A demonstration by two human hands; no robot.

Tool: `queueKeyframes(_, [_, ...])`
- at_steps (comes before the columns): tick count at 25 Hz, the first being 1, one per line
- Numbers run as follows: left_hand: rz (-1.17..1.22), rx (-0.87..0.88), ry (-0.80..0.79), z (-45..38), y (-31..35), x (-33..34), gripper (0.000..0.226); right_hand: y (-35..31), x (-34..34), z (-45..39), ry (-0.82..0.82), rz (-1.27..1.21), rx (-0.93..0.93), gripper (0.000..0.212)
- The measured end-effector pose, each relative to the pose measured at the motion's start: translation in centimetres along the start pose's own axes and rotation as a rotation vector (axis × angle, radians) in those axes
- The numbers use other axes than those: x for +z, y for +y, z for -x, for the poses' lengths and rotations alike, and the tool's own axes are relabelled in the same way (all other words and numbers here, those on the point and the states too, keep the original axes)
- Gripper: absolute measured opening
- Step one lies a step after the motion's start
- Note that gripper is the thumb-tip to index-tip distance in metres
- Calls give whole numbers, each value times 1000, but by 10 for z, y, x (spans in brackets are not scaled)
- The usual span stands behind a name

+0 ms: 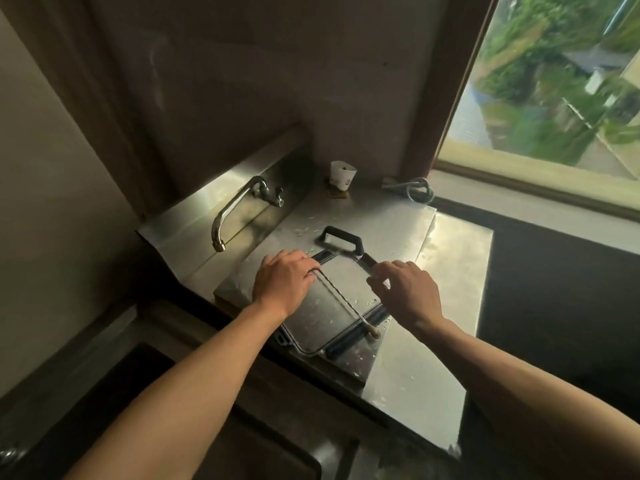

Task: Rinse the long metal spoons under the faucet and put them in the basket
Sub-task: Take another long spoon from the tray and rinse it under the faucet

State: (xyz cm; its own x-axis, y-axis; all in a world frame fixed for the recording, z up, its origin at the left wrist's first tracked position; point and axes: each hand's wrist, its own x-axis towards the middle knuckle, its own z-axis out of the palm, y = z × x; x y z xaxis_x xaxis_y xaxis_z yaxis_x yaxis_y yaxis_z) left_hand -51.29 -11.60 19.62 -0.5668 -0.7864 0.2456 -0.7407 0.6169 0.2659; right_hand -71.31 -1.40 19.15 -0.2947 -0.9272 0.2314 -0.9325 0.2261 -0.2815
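Note:
A long metal spoon [341,299] with a twisted stem lies slanted across the flat wire-rimmed basket [304,352], which rests on the steel counter. Its far end disappears under my left hand [284,282], whose fingers are curled over it at the basket's left rim. The spoon's near end, with a small knob, pokes over the basket's front right edge. My right hand [407,294] has thumb and fingers closed on the basket's right rim by a black bar. The curved faucet [235,209] stands to the left behind the basket, with no water running.
The steel counter [450,265] is wet with scattered droplets. A white paper cup [342,173] and a coiled metal piece [417,189] sit by the back wall. A dark sink basin [114,403] lies lower left; a window is on the right.

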Motion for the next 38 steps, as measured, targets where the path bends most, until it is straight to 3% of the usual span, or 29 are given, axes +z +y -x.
queueKeyframes(4, [-11, 8, -148, -25, 5, 60, 25, -1, 59, -17, -191, -76, 86, 28])
queueKeyframes(8, [-125, 109, -254, -41, 4, 104, 25, 4, 100, -25, -231, -70, 130, 26])
queueKeyframes(14, [-128, 216, -252, -57, -4, 119, 20, 11, 113, -36, -308, -60, 162, 18])
queueKeyframes(21, [-160, 234, -153, -59, -13, 84, 20, -5, 74, -61, -213, 79, -84, 12])
queueKeyframes(25, [-176, 95, -84, -40, -40, 30, 14, -56, 47, -75, -85, 82, -311, 13])
queueKeyframes(30, [-178, -151, 43, 34, -99, -36, 10, -153, 46, -66, -99, 70, -624, 21])
queueKeyframes(38, [-197, -544, 120, 193, -162, -123, 17, -308, 58, 8, -151, -57, -906, 21])
